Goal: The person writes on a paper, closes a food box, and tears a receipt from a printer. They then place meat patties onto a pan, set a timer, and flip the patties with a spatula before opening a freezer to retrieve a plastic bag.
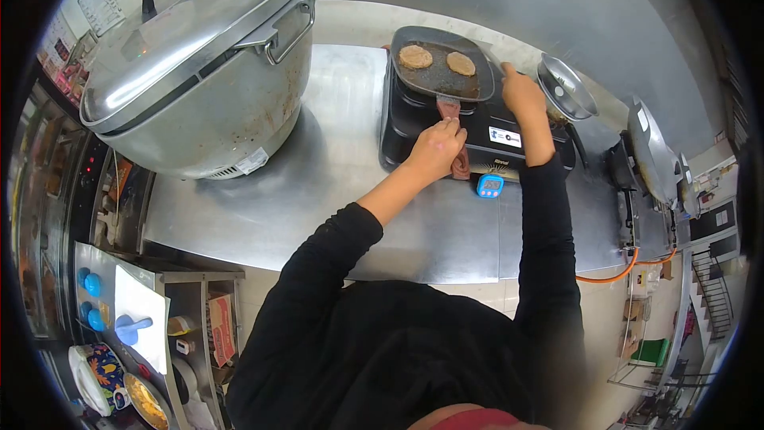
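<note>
Two browned round patties, one at the left (415, 57) and one at the right (461, 64), lie in a dark square pan (436, 84) on a black portable stove (398, 129). My left hand (439, 147) is closed round the pan's brown handle (449, 107), which points toward me. At the pan's right edge, my right hand (523, 95) is closed on something thin, mostly hidden by the fingers. A blue digital timer (490, 185) sits at the stove's front edge.
A large lidded metal cooker (215, 103) stands left on the steel counter (334, 223). Right of the stove are a metal pan (567, 86) and a big wok (656, 151). An orange hose (609, 279) hangs at the right edge. A side shelf (139, 310) is lower left.
</note>
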`<state>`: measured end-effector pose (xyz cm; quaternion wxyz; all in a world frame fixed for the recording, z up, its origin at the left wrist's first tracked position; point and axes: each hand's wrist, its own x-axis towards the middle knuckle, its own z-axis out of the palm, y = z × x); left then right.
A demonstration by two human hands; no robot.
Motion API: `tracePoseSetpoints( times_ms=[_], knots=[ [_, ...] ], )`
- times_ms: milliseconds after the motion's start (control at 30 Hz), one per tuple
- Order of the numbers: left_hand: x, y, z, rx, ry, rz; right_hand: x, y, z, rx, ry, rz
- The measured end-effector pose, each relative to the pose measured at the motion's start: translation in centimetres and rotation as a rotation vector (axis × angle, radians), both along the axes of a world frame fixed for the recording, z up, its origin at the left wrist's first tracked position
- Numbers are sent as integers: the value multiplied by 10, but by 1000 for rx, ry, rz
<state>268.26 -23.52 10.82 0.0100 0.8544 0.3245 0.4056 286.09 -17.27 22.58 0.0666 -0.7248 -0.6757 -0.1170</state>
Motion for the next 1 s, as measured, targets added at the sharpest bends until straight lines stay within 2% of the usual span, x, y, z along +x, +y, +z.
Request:
tracePoseSetpoints(
  times_ms=[367, 667, 900, 1000],
  knots=[
    [-13, 14, 63, -127, 116, -23, 17, 11, 5, -10, -34, -26],
    [-16, 26, 81, -94, 111, -9, 24, 3, 13, 24, -27, -33],
    [-12, 10, 56, -120, 79, -19, 26, -8, 15, 52, 19, -50],
    [-6, 5, 24, 11, 3, -10, 20, -19, 14, 48, 31, -41]
  ],
)
